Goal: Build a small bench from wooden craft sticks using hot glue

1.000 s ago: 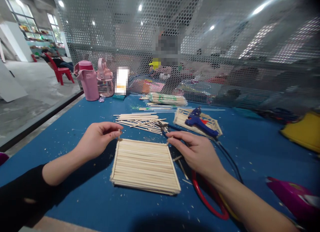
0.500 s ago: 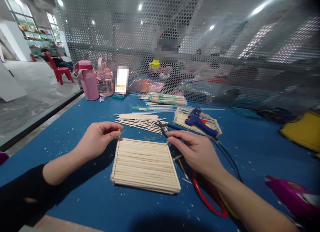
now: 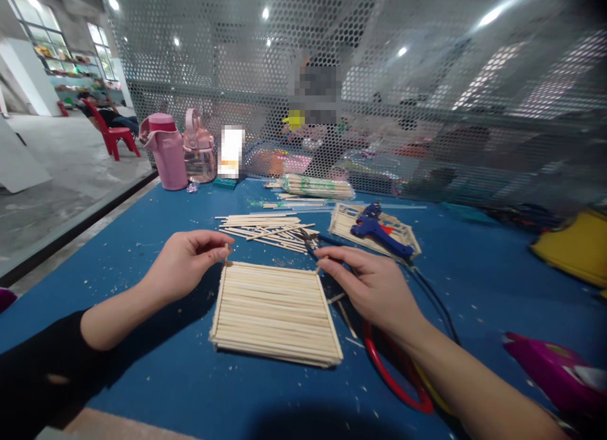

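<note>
A flat panel of wooden sticks [image 3: 277, 313] lies on the blue table, with thin sticks edging its sides. At its far left corner my left hand [image 3: 183, 266] pinches a short upright wooden stick [image 3: 226, 253] between thumb and fingers. My right hand [image 3: 374, 288] pinches another short wooden stick [image 3: 322, 263], tilted, at the far right corner. Loose wooden sticks [image 3: 260, 228] lie beyond the panel. Pliers [image 3: 309, 238] rest beside them, jaws toward the sticks. Small stick offcuts [image 3: 348, 318] are scattered right of the panel.
A blue glue gun [image 3: 382, 231] lies on a stick frame [image 3: 341, 222] at the back right. Red tool handles [image 3: 379, 364] sit under my right forearm. A pink flask [image 3: 169, 155], a clear bottle [image 3: 202, 155] and bagged sticks [image 3: 317, 186] stand or lie before the mesh screen [image 3: 213, 67].
Both hands and the panel stay practically where they were. Behind the mesh, the blurred person with the yellow item has shifted slightly.
</note>
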A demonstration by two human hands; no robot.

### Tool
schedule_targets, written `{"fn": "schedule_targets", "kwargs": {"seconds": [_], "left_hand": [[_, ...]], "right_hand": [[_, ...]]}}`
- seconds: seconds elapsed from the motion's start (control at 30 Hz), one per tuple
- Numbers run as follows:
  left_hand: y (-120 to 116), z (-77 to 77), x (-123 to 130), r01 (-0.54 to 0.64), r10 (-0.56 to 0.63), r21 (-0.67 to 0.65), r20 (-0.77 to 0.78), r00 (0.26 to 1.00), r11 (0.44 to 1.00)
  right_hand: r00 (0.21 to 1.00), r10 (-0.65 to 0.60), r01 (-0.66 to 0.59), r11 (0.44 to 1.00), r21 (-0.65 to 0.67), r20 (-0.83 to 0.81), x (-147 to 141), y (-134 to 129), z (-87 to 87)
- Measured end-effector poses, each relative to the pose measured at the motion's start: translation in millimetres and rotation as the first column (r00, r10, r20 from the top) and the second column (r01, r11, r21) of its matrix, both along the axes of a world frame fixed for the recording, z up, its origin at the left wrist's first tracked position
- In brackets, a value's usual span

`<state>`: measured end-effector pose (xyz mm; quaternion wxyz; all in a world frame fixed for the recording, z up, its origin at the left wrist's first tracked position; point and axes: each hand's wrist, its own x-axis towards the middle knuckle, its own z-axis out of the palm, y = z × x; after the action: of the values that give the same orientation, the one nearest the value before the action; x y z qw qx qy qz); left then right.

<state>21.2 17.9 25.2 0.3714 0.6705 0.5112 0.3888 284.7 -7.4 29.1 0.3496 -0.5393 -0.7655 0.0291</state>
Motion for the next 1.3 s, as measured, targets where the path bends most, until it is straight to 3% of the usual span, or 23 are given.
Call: {"fn": "schedule_targets", "kwargs": {"seconds": [0.33, 0.87, 1.3], "left_hand": [[0.0, -0.2, -0.9, 0.015, -0.015, -0.001, -0.009, 1.000, 1.000], [-0.8, -3.0, -0.7, 0.091, -0.086, -0.037, 0.131, 0.988, 0.995], [-3.4, 2.6, -1.1, -0.011, 0.013, 0.074, -0.018, 1.000, 0.997]], "right_hand": [[1.000, 0.014, -0.014, 1.000, -0.003, -0.009, 0.9, -0.1, -2.0], [0.995, 0.088, -0.087, 0.996, 0.014, -0.046, 6.9, -2.5, -4.9], [0.993, 0.109, -0.106, 0.993, 0.046, -0.055, 10.6, -4.5, 1.2]]}}
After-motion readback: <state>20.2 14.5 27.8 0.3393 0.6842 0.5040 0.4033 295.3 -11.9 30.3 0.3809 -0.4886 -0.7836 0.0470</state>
